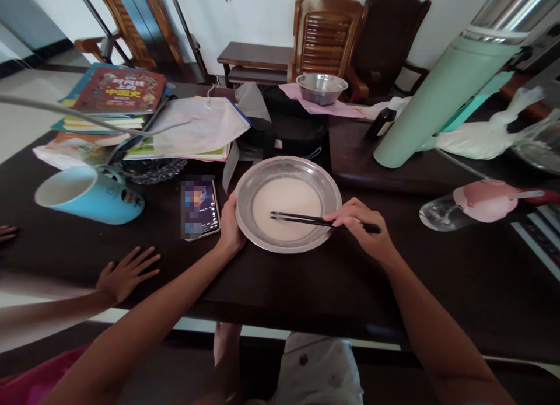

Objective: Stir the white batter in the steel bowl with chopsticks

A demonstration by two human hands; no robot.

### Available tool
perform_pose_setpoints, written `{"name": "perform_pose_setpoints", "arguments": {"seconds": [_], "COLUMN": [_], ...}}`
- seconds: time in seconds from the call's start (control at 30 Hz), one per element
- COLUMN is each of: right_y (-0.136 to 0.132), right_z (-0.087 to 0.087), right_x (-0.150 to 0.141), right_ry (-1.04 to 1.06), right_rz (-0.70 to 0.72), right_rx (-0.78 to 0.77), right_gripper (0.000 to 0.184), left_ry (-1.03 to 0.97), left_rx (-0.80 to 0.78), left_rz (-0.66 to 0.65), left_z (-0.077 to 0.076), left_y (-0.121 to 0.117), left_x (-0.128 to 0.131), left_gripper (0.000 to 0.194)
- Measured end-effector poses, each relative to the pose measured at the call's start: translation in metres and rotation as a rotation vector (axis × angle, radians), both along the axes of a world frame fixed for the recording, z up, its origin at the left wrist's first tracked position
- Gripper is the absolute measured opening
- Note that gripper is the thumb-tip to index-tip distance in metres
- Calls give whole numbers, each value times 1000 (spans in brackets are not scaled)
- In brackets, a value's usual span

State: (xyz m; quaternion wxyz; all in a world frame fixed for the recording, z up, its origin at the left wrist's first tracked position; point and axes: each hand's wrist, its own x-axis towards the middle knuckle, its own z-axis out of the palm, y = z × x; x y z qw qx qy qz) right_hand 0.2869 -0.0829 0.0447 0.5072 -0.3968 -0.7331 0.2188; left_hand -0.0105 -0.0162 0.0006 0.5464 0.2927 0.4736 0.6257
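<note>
A steel bowl (289, 246) stands on the dark table near its front edge. Inside it is a smooth, whitish liquid (286, 198). My left hand (230, 225) grips the bowl's left side, its thumb by the rim. Black chopsticks (306, 219) are held in my right hand (361, 223), over the bowl's right rim. Their tips point left and are over or just in the whitish liquid; I cannot tell how deep. Just left of my left hand, a phone (201, 208) lies with its screen lit and partly blurred out.
Another person's hand (126, 275) rests spread on the table at the left. A blue mug (90, 195), stacked books (116, 91) and a black bag (289, 128) lie around. A green thermos (441, 101), a pink-lidded cup (476, 203) and a smaller steel bowl (322, 90) stand right and behind.
</note>
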Motion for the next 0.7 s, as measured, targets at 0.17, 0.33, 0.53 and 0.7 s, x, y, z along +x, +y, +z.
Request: {"name": "perform_pose_setpoints", "arguments": {"seconds": [0.17,0.33,0.53,0.7], "right_y": [1,-1,0,-1], "right_z": [0,1,2,3], "right_x": [4,9,0,7], "right_ry": [-2,124,-23,86], "right_rz": [-123,-107,-12,-122], "right_rx": [46,58,-2,48], "right_gripper": [37,51,37,43], "left_ry": [-27,-45,-34,-24], "left_rx": [9,-6,-11,-12], "left_rz": [-12,-12,-19,-23], "left_z": [-1,-3,-1,-1], "left_y": [0,1,0,0], "left_x": [1,0,0,0], "left_gripper": [44,45,44,48]}}
